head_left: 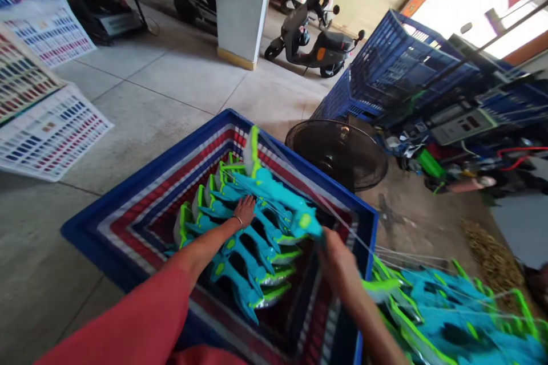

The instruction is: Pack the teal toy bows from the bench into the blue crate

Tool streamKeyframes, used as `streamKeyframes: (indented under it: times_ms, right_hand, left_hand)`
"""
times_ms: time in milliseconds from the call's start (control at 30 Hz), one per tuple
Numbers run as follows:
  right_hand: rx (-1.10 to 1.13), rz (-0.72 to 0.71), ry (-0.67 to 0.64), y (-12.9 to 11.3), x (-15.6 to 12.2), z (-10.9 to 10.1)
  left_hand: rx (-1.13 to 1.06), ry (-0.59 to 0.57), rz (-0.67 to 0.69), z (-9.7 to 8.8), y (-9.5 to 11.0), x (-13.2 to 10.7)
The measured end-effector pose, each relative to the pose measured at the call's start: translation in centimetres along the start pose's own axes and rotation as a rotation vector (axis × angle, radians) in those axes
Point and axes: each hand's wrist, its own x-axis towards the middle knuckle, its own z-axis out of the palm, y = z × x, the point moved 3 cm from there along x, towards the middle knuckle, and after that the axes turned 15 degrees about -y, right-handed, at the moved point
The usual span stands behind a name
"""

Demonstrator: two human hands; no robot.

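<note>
A blue crate (pixel 141 168) lined with red, white and blue striped sheet holds a row of turquoise and lime-green plastic toy pieces (pixel 240 251). My left hand (pixel 244 210) reaches into the crate and rests flat on the row, fingers spread; a thin bangle is on the wrist. My right hand (pixel 338 259) is closed around the tail end of one turquoise toy piece (pixel 278 188), held tilted above the row. Thin clear strings run from it to the right.
A pile of the same turquoise and green pieces (pixel 449 313) lies at lower right. A black fan (pixel 338 151) stands behind the crate. Stacked blue crates (pixel 398 68), parked scooters (pixel 317 45), a pillar (pixel 242 5) and white colour-chart trays (pixel 47 125) surround the tiled floor.
</note>
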Motion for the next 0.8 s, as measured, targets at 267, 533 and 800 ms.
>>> streamKeyframes:
  times_ms: [267,533,800]
  right_hand:
    - [-0.186,0.152,-0.439,-5.1,18.2,22.0]
    - [-0.205,0.249,-0.459,-3.3,22.2,27.5]
    - [-0.254,0.241,-0.429,-2.7,20.0,27.6]
  left_hand:
    - [0.022,0.078,0.133,3.8,-2.6,1.8]
    - [-0.066,0.198,0.203,4.4,-3.1,0.9]
    - [-0.152,0.148,0.139,1.7,-2.5,0.4]
